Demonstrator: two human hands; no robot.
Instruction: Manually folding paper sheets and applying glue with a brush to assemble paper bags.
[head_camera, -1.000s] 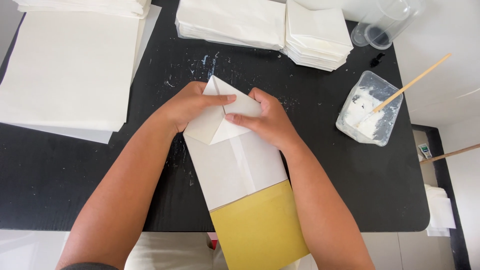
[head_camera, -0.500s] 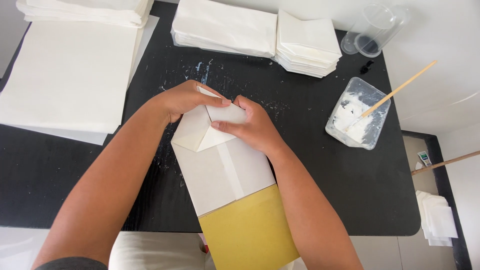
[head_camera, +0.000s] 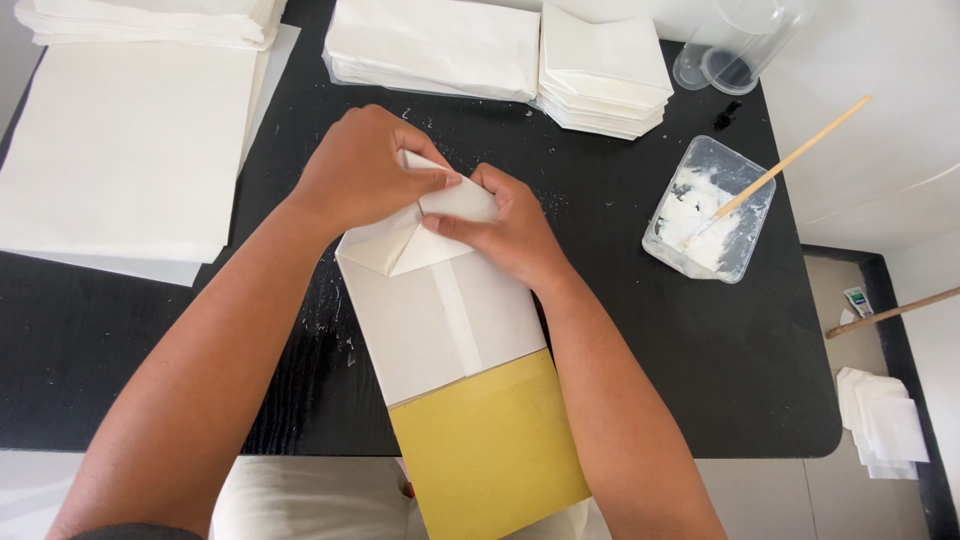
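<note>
Hands meet at the far end of a white folded paper sheet (head_camera: 440, 320) lying on the black tabletop (head_camera: 620, 330), its near end resting on a mustard-yellow cardboard piece (head_camera: 490, 450) that overhangs the table edge. Compared with a second ago, the left hand (head_camera: 365, 170) has closed further over the folded top flaps and the sheet sits turned a little more to the left, so the triangular folds now look pressed down rather than loose. The left hand's fingers curl onto the upper flap, pinching it; the right hand (head_camera: 505, 225) presses thumb and fingers against the same flap from the other side, gripping the paper.

Around them: a large flat stack of white sheets (head_camera: 130, 150) to the left, two piles of folded white paper (head_camera: 500, 50) along the far edge, and a clear plastic tub of white paste (head_camera: 710, 210) with a wooden stick (head_camera: 790, 160) to the right, well apart from the hands. Nothing lies between the hands and the fold
</note>
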